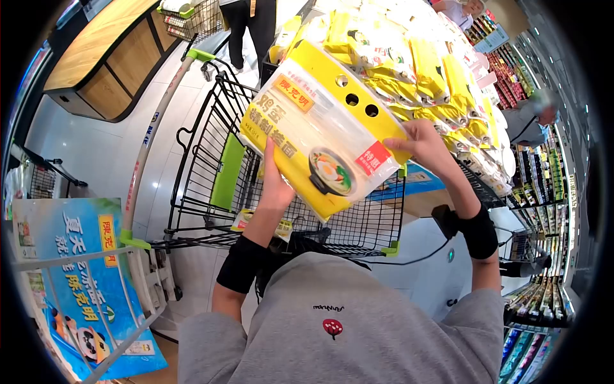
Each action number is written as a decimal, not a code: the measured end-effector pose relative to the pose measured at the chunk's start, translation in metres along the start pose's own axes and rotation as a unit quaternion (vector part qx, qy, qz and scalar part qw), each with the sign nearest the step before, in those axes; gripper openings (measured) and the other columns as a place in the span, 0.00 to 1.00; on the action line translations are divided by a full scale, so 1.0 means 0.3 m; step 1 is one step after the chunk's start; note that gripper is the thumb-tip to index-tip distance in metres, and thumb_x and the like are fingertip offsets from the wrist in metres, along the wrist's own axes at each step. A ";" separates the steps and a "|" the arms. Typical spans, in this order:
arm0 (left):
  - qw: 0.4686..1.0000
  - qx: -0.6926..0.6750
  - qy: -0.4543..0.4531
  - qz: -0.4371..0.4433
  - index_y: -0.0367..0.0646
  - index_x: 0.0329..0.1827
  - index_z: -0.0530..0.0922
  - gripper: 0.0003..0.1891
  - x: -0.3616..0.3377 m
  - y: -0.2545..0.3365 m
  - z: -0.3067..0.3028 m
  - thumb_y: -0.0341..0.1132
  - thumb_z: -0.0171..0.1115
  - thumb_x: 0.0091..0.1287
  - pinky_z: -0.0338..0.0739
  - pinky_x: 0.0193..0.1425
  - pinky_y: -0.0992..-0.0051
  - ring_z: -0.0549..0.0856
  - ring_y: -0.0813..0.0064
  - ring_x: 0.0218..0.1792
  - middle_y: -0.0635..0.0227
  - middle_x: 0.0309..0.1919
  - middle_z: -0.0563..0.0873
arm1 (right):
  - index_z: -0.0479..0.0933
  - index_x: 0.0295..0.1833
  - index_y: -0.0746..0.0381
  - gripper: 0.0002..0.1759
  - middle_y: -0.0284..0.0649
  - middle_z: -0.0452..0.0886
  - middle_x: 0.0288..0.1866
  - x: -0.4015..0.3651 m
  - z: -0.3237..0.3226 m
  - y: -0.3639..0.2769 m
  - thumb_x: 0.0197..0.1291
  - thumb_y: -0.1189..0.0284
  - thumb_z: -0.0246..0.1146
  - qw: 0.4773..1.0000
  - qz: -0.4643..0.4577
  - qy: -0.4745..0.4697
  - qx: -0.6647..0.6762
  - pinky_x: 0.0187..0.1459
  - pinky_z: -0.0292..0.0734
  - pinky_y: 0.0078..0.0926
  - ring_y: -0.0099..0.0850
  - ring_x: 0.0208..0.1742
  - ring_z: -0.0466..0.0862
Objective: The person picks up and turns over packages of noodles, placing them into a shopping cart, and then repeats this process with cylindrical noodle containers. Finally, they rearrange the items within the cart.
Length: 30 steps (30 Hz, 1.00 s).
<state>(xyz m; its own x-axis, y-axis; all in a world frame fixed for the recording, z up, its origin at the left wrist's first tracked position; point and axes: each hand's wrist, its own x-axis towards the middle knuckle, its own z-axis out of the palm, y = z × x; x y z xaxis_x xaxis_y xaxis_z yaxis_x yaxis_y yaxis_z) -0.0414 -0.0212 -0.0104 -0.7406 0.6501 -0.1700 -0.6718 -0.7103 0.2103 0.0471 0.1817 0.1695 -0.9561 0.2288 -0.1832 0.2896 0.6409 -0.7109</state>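
Note:
A large yellow and white noodle package (307,137) with a picture of a noodle bowl on its front is held up between both hands. My left hand (276,182) grips its lower left edge, thumb on the front. At the right edge, beside the red label, my right hand (421,146) pinches the package, its thumb on the front and the other fingers partly behind. Below and behind the package stands a black wire shopping cart (192,173) with green trim. Inside the cart lies a small yellow packet (281,229), partly covered by my left forearm.
A heap of yellow and white packages (409,61) rises ahead to the right. A blue advertising board (89,288) stands at lower left, a wooden counter (121,57) at upper left. Other people (534,118) and stocked shelves (543,211) are on the right; another shopper's cart (192,22) is ahead.

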 end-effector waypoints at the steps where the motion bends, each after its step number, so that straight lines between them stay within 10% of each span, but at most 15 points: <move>1: 1.000 -0.007 -0.007 0.000 0.42 0.66 0.58 0.33 -0.009 -0.007 -0.001 0.57 0.45 0.66 0.63 0.66 0.61 0.69 0.62 0.62 0.58 0.62 0.67 | 0.77 0.26 0.71 0.15 0.30 0.67 0.13 -0.014 0.004 -0.005 0.49 0.68 0.68 1.000 -0.019 -0.022 0.001 0.20 0.58 0.21 0.16 0.18 0.62; 9: 1.000 -0.016 0.013 -0.016 0.44 0.67 0.58 0.34 0.000 -0.017 -0.001 0.59 0.46 0.65 0.60 0.67 0.59 0.68 0.60 0.62 0.59 0.63 0.67 | 0.77 0.26 0.71 0.14 0.37 0.67 0.12 -0.060 0.014 -0.077 0.48 0.69 0.68 0.984 -0.131 -0.103 -0.066 0.20 0.59 0.23 0.19 0.17 0.62; 12: 1.000 0.002 0.004 -0.019 0.44 0.67 0.57 0.34 -0.015 -0.023 0.016 0.59 0.45 0.65 0.61 0.67 0.60 0.68 0.61 0.62 0.59 0.63 0.67 | 0.73 0.21 0.72 0.16 0.36 0.62 0.12 -0.017 -0.002 0.004 0.47 0.70 0.68 0.999 -0.017 0.036 -0.016 0.19 0.56 0.24 0.18 0.16 0.60; 15: 1.000 0.012 0.014 -0.003 0.44 0.68 0.56 0.34 -0.021 -0.022 0.017 0.59 0.45 0.66 0.62 0.66 0.60 0.67 0.61 0.62 0.60 0.63 0.66 | 0.73 0.21 0.72 0.16 0.33 0.61 0.11 -0.051 -0.010 -0.040 0.49 0.70 0.67 0.979 -0.135 -0.100 -0.113 0.19 0.56 0.23 0.18 0.16 0.60; 17: 0.999 0.015 0.029 -0.004 0.44 0.68 0.56 0.34 -0.020 -0.012 0.027 0.58 0.45 0.66 0.62 0.66 0.60 0.67 0.62 0.63 0.60 0.64 0.66 | 0.76 0.25 0.71 0.14 0.30 0.67 0.13 -0.050 -0.034 -0.043 0.50 0.69 0.66 0.996 0.022 -0.060 -0.062 0.21 0.58 0.22 0.16 0.18 0.63; 30: 0.999 0.031 0.030 -0.013 0.43 0.67 0.56 0.32 -0.075 -0.016 0.011 0.55 0.48 0.66 0.61 0.67 0.61 0.67 0.63 0.63 0.59 0.62 0.67 | 0.76 0.44 0.70 0.15 0.34 0.81 0.35 -0.042 0.017 0.044 0.59 0.68 0.61 0.949 0.107 -0.160 0.249 0.34 0.73 0.12 0.15 0.30 0.78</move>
<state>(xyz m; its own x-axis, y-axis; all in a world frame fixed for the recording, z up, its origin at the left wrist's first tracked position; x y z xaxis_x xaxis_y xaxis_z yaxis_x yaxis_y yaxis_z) -0.0215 -0.0317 -0.0044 -0.7242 0.6490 -0.2331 -0.6894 -0.6742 0.2649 0.0629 0.1836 0.1590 -0.8652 0.0294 -0.5006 0.4984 0.1613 -0.8518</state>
